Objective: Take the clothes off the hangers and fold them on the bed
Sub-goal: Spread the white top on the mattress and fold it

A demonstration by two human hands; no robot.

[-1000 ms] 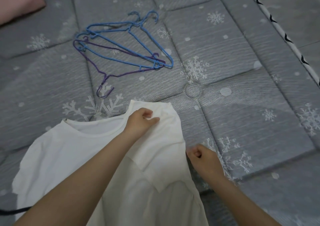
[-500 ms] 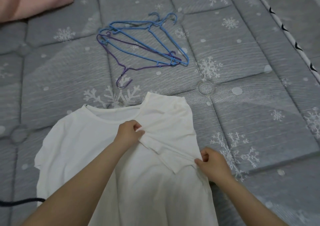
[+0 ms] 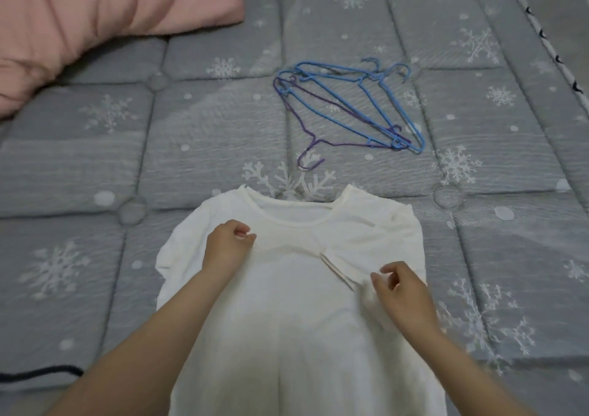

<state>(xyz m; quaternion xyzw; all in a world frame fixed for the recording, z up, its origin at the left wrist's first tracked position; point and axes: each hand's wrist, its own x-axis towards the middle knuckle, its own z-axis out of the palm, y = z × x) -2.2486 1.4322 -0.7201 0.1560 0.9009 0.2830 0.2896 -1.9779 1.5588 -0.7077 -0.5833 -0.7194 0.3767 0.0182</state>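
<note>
A white T-shirt (image 3: pixel 287 320) lies flat on the grey snowflake bed cover (image 3: pixel 191 135), collar pointing away from me. Its right sleeve is folded inward over the chest, with the cuff edge near the middle. My left hand (image 3: pixel 228 245) rests on the shirt just below the collar's left side, its curled fingers pinching the fabric. My right hand (image 3: pixel 400 291) sits over the folded sleeve's lower end and pinches the cloth there between thumb and fingers. Several bare blue and purple wire hangers (image 3: pixel 347 109) lie in a pile beyond the shirt.
A pink pillow or quilt (image 3: pixel 95 17) fills the far left corner. A black cord (image 3: pixel 38 372) lies at the near left. The bed's right edge has white piping with black marks (image 3: pixel 541 36).
The right sleeve has been laid further in over the chest. My left hand slid left along the shirt below the collar, and my right hand moved from the side seam onto the sleeve.
</note>
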